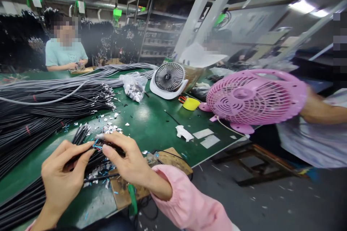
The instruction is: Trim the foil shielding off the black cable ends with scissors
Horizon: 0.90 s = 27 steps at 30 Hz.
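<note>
My left hand (62, 173) is closed, thumb and forefinger pinching the end of a black cable. Thin blue and red wires (97, 145) stick out of that end. My right hand (128, 157) comes from the other side, its thumb and fingertips closed at the wires. Something dark lies under the right fingers; I cannot make out what it is. Just behind my hands are cut black cable ends (81, 131) and scattered foil scraps (111, 129). Below the right hand sits a worn wooden board (120, 193) with a green strip (132, 200) on it.
Bundles of black cables (54, 112) and grey cables (114, 70) cover the green table's (146, 115) left side. A plastic bag (135, 86), white fan (168, 79), yellow roll (191, 104) and pink fan (252, 97) stand farther off. One person (65, 52) sits opposite; another's arm (322, 106) is at right.
</note>
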Motion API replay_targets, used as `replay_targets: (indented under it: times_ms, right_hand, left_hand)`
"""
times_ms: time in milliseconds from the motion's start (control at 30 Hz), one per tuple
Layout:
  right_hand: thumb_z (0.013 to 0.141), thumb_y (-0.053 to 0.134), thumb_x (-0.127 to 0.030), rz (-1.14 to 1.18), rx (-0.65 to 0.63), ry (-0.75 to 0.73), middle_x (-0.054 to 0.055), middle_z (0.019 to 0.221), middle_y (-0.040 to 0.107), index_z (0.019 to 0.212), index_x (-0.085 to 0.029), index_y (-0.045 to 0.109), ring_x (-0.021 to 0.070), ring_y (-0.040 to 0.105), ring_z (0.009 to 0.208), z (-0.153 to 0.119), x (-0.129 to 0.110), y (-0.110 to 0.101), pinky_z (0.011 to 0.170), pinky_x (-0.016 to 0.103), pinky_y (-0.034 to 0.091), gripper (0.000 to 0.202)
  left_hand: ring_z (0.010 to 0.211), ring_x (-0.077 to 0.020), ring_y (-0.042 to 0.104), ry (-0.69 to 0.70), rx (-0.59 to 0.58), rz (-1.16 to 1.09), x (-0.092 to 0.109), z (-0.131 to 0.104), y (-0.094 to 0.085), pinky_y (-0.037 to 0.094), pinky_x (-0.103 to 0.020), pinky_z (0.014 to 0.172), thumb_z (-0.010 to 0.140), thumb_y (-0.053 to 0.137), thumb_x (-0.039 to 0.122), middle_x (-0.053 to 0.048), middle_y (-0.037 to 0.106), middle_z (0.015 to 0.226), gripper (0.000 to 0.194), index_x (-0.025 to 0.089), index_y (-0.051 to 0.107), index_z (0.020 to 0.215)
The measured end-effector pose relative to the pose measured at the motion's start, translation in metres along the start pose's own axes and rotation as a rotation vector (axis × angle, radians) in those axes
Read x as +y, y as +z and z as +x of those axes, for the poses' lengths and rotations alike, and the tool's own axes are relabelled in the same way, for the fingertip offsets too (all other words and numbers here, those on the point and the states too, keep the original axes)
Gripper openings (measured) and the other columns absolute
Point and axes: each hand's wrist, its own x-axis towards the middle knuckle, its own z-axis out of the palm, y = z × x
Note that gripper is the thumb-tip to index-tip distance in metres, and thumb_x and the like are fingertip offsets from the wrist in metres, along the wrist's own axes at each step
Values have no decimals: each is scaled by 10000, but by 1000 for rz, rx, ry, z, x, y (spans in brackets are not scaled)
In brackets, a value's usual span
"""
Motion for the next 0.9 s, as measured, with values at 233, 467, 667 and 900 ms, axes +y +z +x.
replay_targets:
  times_ms: [233,467,667,900]
  right_hand:
    - [938,470,-230,4,-27,-52,24,691,629,792,-176,705,136,535,630,2,-1,-1,596,250,430,281]
    - [917,483,-258,126,-50,50,54,772,699,879,-160,735,157,596,694,2,1,1,639,266,459,272]
    - [925,480,-242,75,-26,22,22,691,641,763,-183,698,142,563,646,2,2,2,624,254,451,277]
    - [940,503,-211,-34,80,-104,17,705,620,720,-198,667,140,549,660,-4,5,2,620,255,432,275]
  left_hand:
    - [550,-60,497,58,22,42,0,-1,0,373,-202,486,834,717,210,78,584,660,150,327,756,918]
    - [540,-57,479,79,41,66,2,-1,1,356,-201,473,833,715,213,83,577,654,138,321,753,909]
    - [535,-57,471,50,29,94,1,-3,2,383,-181,476,843,706,228,81,562,664,162,325,743,967]
    - [500,-78,545,-71,-21,47,0,-1,0,439,-182,482,834,684,297,69,599,618,65,247,701,797]
